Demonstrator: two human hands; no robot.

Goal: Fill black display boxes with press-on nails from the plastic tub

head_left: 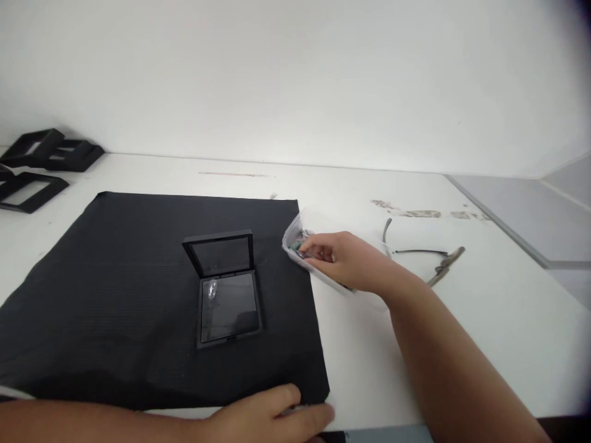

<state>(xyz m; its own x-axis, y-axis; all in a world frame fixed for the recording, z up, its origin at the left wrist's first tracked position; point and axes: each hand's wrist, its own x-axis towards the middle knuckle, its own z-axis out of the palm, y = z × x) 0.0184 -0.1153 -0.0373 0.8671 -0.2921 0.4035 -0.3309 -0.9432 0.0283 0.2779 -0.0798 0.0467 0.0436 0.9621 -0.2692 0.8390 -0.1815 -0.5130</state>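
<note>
My right hand (344, 257) reaches into a clear plastic container (295, 232) at the right edge of a black mat (115, 295), fingers pinched among small dark and green parts inside. Whether it grips one I cannot tell. An open black hinged case (227, 286) with glossy panels stands on the mat's middle, lid tilted up, a small clear piece (212, 289) lying on its base. My left hand (272, 418) lies flat on the mat's front edge near the table's rim, holding nothing.
Several black rectangular frames (41, 163) lie stacked at the far left. A grey cable with a tool-like end (434, 255) lies right of the container. A grey panel (530, 215) leans at the far right. A white wall runs behind the table.
</note>
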